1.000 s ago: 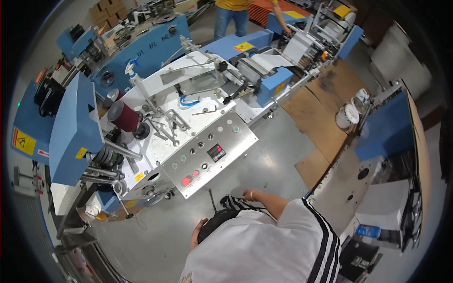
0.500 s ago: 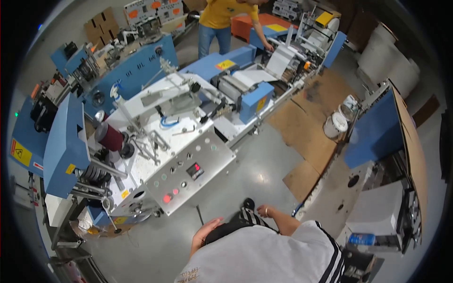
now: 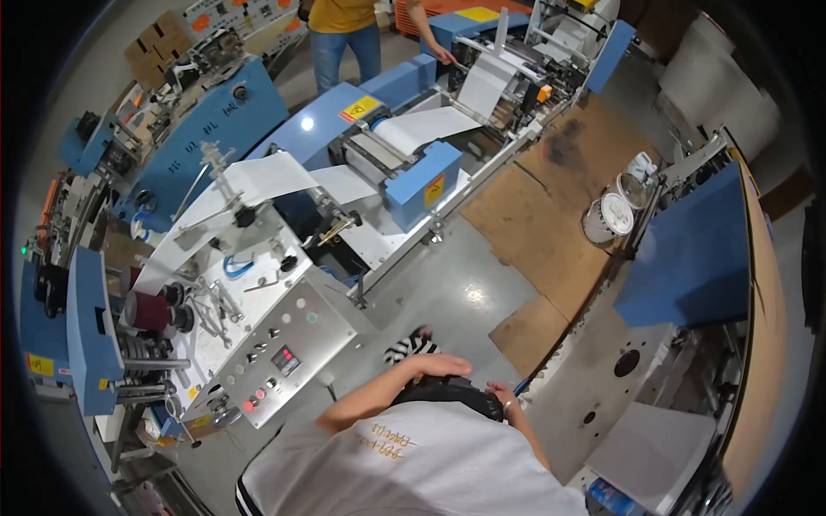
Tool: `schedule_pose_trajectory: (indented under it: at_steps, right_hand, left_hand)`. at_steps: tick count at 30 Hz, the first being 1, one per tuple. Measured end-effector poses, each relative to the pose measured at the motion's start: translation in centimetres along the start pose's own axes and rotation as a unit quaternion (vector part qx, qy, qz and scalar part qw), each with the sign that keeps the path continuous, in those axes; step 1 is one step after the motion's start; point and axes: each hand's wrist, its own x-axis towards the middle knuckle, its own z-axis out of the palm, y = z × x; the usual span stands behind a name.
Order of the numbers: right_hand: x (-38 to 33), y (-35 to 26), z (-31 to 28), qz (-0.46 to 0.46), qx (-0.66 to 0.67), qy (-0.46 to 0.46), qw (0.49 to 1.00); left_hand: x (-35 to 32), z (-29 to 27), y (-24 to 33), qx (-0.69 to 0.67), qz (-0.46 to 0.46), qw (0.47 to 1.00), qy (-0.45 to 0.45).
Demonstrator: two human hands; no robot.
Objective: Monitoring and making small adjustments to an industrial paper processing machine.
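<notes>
My left hand (image 3: 443, 365) lies in front of my waist with its fingers stretched out flat, just above dark clothing (image 3: 456, 394). It is empty. At the right side of the same dark clothing is my right hand (image 3: 502, 396), small in the picture, its fingers loosely bent and partly hidden. I see nothing held in it. Nearest to the hands on the left stands a metal control panel (image 3: 305, 331) with buttons and a small red display, on the front of a white and blue machine.
A white web of material (image 3: 430, 127) runs through the blue machine. Beyond it a person in a yellow shirt (image 3: 342, 15) reaches a hand (image 3: 442, 55) to the machine. Cardboard sheets (image 3: 551, 193) cover some floor. White buckets (image 3: 609, 217) stand beside a blue machine panel (image 3: 688, 249) at right.
My view has turned, and the machine sits further left in it. My left hand has come across to the front of my waist. The right hand has drawn in beside my body.
</notes>
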Motion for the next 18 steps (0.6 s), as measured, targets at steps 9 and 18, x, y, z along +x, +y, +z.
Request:
schedule_pose_trajectory:
  at_steps: [9,18]
  right_hand:
    - [17.9,-2.0,-13.7,-0.155,-0.134,0.016,0.979]
    - [29.0,-20.0,-22.3,-0.234,-0.363,0.026,0.902]
  left_hand:
    - [18.5,-13.1,5.5,0.136,0.049,0.972,-0.183]
    - [24.5,-29.1,12.3,-0.012,0.077,0.988,-0.130]
